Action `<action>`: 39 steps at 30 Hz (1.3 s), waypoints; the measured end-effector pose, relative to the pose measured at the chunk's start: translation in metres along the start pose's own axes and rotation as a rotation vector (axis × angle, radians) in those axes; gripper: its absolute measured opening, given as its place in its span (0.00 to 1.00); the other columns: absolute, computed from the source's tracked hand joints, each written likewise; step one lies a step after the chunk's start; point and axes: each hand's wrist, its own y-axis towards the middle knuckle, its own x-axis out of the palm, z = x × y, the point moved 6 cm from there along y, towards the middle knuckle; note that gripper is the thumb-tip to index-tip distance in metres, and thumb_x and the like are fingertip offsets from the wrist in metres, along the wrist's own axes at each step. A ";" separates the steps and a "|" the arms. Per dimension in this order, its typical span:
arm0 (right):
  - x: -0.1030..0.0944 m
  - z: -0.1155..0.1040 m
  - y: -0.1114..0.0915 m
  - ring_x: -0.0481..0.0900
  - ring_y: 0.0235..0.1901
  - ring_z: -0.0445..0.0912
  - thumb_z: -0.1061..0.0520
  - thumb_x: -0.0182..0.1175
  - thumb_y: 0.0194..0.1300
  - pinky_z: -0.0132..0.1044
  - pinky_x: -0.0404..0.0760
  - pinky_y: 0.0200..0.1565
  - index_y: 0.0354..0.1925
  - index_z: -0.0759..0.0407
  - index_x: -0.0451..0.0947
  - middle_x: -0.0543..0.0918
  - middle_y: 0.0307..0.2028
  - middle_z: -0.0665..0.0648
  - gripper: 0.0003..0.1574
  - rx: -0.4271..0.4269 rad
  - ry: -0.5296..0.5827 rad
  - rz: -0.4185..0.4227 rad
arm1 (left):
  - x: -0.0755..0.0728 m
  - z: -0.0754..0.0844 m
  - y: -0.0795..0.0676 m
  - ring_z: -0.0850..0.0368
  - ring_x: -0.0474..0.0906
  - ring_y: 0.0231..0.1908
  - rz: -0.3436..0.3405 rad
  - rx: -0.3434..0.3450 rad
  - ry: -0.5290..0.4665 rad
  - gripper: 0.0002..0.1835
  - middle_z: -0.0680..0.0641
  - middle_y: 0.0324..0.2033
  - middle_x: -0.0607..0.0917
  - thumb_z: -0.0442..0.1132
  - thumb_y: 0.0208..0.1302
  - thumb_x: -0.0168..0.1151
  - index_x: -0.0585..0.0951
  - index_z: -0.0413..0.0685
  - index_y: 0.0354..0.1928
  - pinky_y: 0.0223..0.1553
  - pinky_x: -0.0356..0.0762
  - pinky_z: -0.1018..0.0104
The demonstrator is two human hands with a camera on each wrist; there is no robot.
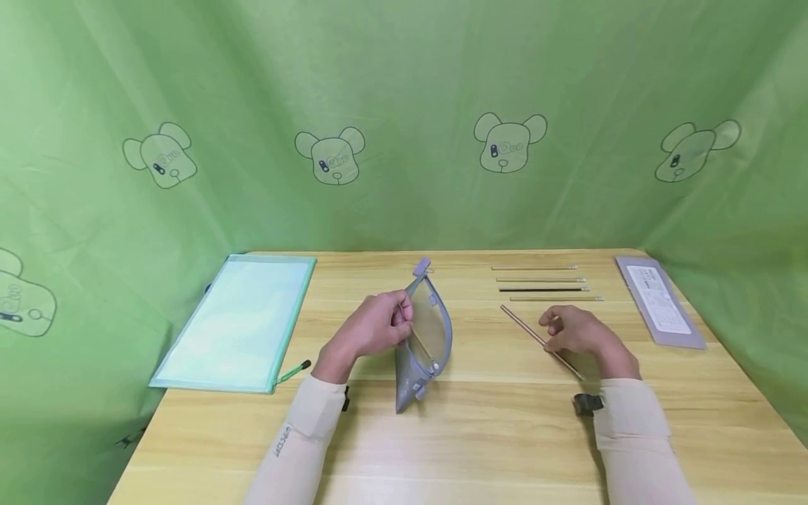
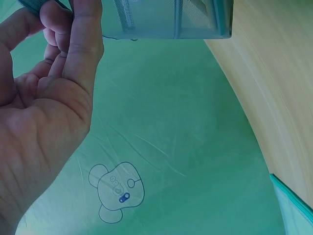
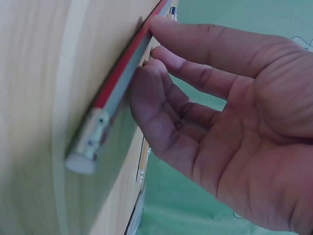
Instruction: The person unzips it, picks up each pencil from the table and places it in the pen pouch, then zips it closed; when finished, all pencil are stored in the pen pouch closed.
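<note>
At the middle of the table, a grey zip pouch (image 1: 444, 315) stands tilted with its mouth spread wide. My left hand (image 1: 379, 322) grips the pouch's left edge between thumb and fingers. A gold-coloured pencil (image 1: 421, 344) with a pale eraser end slants across the mouth. On the right, my right hand (image 1: 574, 330) touches a slanted pencil (image 1: 522, 325) with the thumb. In the right wrist view, this pencil (image 3: 120, 81) has red and grey faces, and the other fingers (image 3: 146, 93) bend loosely beside it. Just beyond lie several pencils (image 1: 543, 289) in parallel.
A light-blue zip folder (image 1: 233, 322) lies at the left, its green pull with a black tip (image 1: 293, 372) sticking out. At the far right lies a grey-purple packet (image 1: 659, 301) with a white label. Green printed drapes (image 1: 404, 210) stand behind the table (image 1: 480, 449).
</note>
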 end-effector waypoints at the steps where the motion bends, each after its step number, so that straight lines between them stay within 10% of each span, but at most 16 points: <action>1: 0.000 -0.001 0.000 0.80 0.44 0.54 0.67 0.73 0.61 0.43 0.82 0.46 0.58 0.74 0.76 0.83 0.44 0.66 0.29 0.000 0.001 -0.001 | 0.000 0.000 0.000 0.61 0.78 0.23 -0.001 -0.002 -0.001 0.09 0.51 0.23 0.81 0.26 0.69 0.63 0.77 0.48 0.38 0.27 0.80 0.69; 39: 0.011 -0.008 0.003 0.76 0.39 0.49 0.67 0.73 0.58 0.39 0.77 0.43 0.47 0.69 0.78 0.80 0.37 0.57 0.20 -0.042 0.010 -0.024 | -0.002 -0.001 0.000 0.61 0.80 0.23 0.005 0.002 0.005 0.07 0.50 0.24 0.82 0.27 0.70 0.64 0.79 0.46 0.38 0.27 0.82 0.68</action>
